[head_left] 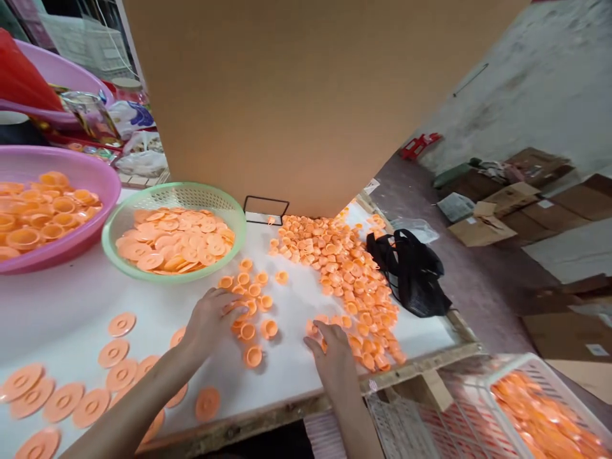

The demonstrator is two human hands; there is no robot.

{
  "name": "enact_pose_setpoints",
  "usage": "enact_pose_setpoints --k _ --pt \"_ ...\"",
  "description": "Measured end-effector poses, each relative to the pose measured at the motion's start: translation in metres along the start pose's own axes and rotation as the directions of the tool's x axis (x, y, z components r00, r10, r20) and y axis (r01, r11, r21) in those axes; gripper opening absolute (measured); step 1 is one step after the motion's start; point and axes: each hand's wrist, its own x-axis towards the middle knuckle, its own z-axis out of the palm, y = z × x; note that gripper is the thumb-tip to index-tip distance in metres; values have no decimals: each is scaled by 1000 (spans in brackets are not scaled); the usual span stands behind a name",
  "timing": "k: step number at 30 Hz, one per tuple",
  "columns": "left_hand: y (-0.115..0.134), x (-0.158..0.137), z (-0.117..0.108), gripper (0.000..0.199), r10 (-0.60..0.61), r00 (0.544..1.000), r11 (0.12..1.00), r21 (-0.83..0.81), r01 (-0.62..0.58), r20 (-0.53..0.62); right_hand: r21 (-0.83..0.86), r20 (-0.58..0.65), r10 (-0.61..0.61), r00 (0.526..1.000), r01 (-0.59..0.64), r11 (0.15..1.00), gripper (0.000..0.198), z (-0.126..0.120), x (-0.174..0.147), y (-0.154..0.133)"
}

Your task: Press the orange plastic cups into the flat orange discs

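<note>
My left hand (210, 322) reaches over a loose group of small orange plastic cups (247, 331), its fingers stretched out and touching some of them. My right hand (333, 354) is at the near left edge of a large heap of the same cups (335, 248). Its thumb and fingers are apart, with a bit of orange showing between them; the fingertips partly hide what they touch. Flat orange discs (115, 352) with raised rings lie left of my left hand and under that forearm. One more disc (207, 404) lies near the table's front edge.
A green basket (111, 245) of discs and a pink basin (112, 185) of larger orange cups stand on the white table (291, 376). Behind rises a big cardboard sheet (287, 95). A black bag (414, 274) lies right; below is a crate (521, 366) of orange pieces.
</note>
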Motion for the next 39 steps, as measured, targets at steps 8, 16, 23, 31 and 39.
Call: enact_pose_setpoints --k 8,16,23,31,39 --pt "-43 -36 -67 24 -40 995 972 227 61 -94 346 -20 144 989 -128 929 32 5 3 -11" --pt "-53 -58 -56 23 -28 998 920 392 7 47 832 441 -11 897 -404 380 31 11 -17 -114" --pt "-59 -69 -56 26 46 998 953 298 -60 53 664 416 -184 891 -159 731 14 61 -28 -177" --pt "-56 -77 -54 7 25 998 950 311 -39 49 274 188 -490 851 434 858 24 91 -35 -182" --pt "-53 -76 -56 10 -21 1000 966 257 17 15 70 118 -672 731 669 740 35 101 -42 -175"
